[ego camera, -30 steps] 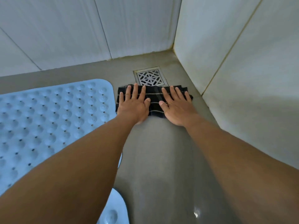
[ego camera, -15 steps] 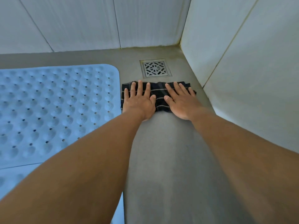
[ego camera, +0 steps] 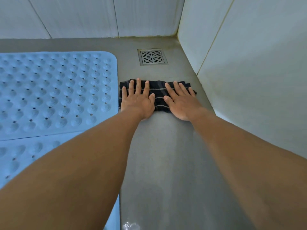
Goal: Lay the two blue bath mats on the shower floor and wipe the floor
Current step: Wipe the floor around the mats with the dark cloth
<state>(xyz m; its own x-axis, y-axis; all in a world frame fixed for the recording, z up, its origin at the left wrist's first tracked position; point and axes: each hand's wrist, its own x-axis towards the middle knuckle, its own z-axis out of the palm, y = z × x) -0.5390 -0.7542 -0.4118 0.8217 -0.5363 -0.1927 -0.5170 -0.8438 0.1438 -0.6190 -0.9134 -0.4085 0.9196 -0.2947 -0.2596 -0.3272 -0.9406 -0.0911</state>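
A dark cloth with thin pale stripes [ego camera: 159,94] lies flat on the grey shower floor [ego camera: 166,155], between the mats and the right wall. My left hand [ego camera: 137,100] and my right hand [ego camera: 180,102] both press flat on it, fingers spread. A blue bath mat with raised bumps and holes [ego camera: 54,92] lies on the floor to the left, its edge close to the cloth. A second blue bath mat [ego camera: 25,156] lies nearer to me, butted against the first and partly hidden by my left forearm.
A square metal drain grate [ego camera: 152,56] sits in the floor beyond the cloth. White tiled walls stand at the back [ego camera: 83,17] and close on the right [ego camera: 249,63]. A wet glint [ego camera: 130,225] shows on the near floor.
Both hands have drawn the cloth back toward me, away from the drain; a gap of bare floor now shows between the two. The view has shifted, showing more of the mats.
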